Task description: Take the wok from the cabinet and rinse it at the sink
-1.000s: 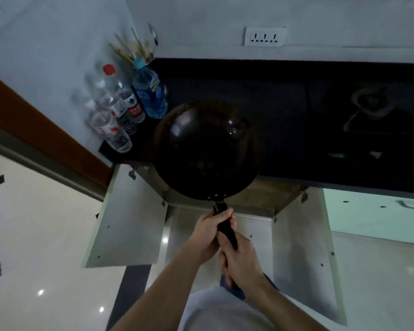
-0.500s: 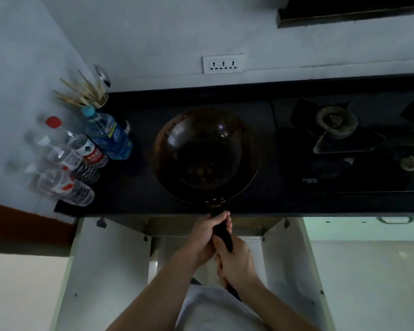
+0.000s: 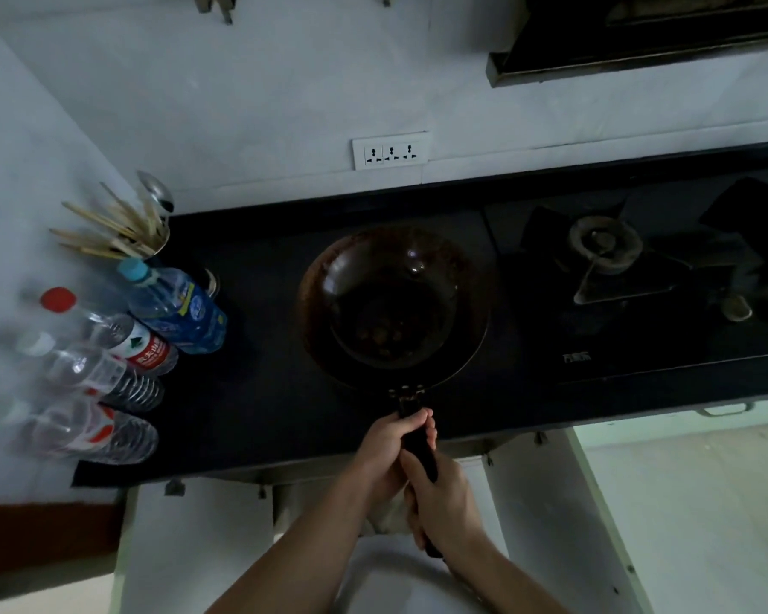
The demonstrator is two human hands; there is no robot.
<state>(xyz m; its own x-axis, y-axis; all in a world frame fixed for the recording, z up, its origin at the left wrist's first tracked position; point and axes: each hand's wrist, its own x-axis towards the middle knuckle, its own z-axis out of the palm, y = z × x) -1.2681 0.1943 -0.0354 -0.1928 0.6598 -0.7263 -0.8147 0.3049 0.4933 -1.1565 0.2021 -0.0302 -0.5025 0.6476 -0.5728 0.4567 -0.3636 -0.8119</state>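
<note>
The dark round wok point(image 3: 393, 303) is level over the black countertop point(image 3: 258, 392), bowl side up, with brownish spots in its bottom. Its black handle point(image 3: 417, 440) points toward me. My left hand point(image 3: 386, 449) grips the handle close to the wok. My right hand point(image 3: 444, 502) grips the handle further back. Below the counter the two white cabinet doors point(image 3: 196, 547) stand open. No sink is in view.
Several plastic water bottles point(image 3: 120, 347) stand at the counter's left end, with a holder of chopsticks and a spoon point(image 3: 138, 228) behind them. A gas hob point(image 3: 608, 259) lies right of the wok. A wall socket point(image 3: 391, 150) and a range hood point(image 3: 639, 42) are above.
The wok has come up from in front of the cabinet to over the countertop. The view has tilted up, so more of the wall and hob shows. Both hands kept their grip.
</note>
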